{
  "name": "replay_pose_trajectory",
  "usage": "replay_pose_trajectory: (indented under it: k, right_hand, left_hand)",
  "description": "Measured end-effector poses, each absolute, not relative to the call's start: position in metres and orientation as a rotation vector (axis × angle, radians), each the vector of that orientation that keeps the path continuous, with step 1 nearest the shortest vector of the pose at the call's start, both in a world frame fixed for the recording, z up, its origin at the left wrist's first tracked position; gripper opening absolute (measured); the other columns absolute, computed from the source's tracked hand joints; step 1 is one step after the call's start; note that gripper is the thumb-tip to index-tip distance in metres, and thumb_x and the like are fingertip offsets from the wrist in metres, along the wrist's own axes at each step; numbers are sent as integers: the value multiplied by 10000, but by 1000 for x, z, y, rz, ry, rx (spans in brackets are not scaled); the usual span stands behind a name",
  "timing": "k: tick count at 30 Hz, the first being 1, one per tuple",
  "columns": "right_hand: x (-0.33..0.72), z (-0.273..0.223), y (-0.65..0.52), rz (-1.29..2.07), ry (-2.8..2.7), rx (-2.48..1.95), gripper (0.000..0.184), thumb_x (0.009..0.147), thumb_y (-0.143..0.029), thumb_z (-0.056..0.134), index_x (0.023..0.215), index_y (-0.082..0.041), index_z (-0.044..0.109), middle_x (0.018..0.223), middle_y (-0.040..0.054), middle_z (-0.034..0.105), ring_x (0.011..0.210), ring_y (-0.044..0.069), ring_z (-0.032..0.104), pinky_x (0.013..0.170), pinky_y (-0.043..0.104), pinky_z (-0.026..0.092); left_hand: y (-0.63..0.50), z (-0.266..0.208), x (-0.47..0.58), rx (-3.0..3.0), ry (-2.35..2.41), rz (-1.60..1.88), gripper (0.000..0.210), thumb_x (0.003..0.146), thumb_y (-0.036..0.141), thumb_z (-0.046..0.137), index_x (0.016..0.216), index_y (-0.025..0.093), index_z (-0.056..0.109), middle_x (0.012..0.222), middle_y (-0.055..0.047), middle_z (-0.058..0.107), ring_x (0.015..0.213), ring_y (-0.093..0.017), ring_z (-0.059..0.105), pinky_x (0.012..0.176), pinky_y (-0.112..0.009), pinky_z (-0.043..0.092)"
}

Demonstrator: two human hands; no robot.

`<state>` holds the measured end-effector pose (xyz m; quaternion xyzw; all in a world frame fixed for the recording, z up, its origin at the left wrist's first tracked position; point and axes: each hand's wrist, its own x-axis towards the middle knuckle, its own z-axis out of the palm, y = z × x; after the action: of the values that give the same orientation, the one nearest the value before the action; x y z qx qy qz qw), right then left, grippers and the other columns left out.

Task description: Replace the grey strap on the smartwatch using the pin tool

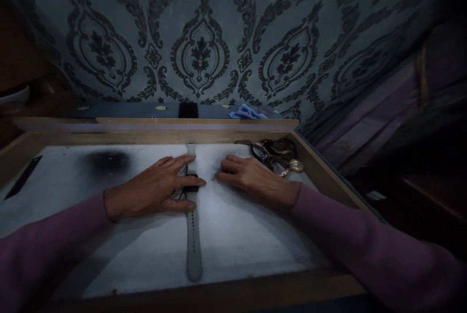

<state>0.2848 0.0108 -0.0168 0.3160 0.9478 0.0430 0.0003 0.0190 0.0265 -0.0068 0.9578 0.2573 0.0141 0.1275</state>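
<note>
A smartwatch with a dark case and a grey strap [193,240] lies stretched out lengthwise on the white work mat [248,240]. My left hand [155,189] rests flat on the mat, and its fingers hold the watch case from the left side. My right hand [251,177] sits just right of the case with its fingers curled around a thin metal tool, the tip pointing at the case. Both arms wear mauve sleeves.
The mat lies in a shallow wooden tray [204,128]. Scissors and small metal tools [273,155] lie at its far right corner, a black ruler-like strip [24,177] at the left. A dark smudge [107,161] marks the mat. A blue cloth [248,113] lies behind the tray.
</note>
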Motion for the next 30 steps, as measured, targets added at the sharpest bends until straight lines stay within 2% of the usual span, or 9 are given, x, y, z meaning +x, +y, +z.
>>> replay_pose_trajectory:
  k: [14, 22, 30]
  right_hand:
    - [283, -18, 10, 146, 2982, 969, 166, 970, -124, 481, 976, -162, 642, 931, 86, 607, 868, 204, 499, 625, 293, 354]
    - [283, -18, 9, 171, 2998, 958, 171, 962, -108, 482, 994, -162, 641, 900, 80, 599, 855, 202, 485, 600, 295, 301]
    - [282, -16, 8, 148, 2997, 960, 190, 954, -92, 475, 974, -151, 654, 905, 96, 607, 852, 204, 492, 607, 291, 296]
  left_hand:
    - [27, -8, 19, 2794, 757, 21, 505, 927, 538, 573, 1385, 328, 537, 1594, -110, 287, 1448, -361, 298, 1127, -525, 324]
    - [28, -9, 19, 2810, 748, -10, 534, 931, 547, 561, 1411, 318, 512, 1606, -121, 258, 1466, -361, 261, 1139, -535, 302]
    - [28, -8, 19, 2793, 761, -31, 538, 931, 567, 548, 1416, 340, 501, 1620, -99, 228, 1461, -361, 268, 1134, -530, 310]
